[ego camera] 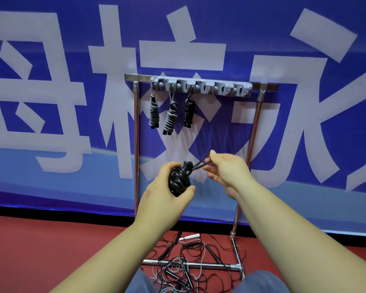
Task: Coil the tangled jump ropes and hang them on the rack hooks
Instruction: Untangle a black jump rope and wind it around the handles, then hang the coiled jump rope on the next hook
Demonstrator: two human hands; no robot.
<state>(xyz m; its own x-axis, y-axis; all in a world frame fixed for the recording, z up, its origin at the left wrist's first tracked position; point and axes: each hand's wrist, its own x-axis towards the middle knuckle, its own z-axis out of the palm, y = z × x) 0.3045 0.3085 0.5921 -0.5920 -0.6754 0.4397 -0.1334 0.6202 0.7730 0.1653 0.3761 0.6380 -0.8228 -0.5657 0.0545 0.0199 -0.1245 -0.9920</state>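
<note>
Single view only, head-worn wide-angle camera; no second view to compare overlap. Camera faces forward and tilted down, toward a blue banner wall (51,166) at 12 o'clock. Straight edges bow near the frame borders. Metal rack (201,78) stands square-on ahead, near; its top bar sits above frame centre, its foot bar (190,264) low at 6 o'clock on the red floor (40,250). Both forearms enter from the bottom corners; hands, left hand (163,193) and right hand (228,172), meet at centre, close to the lens. Knees just visible at the bottom edge.
</note>
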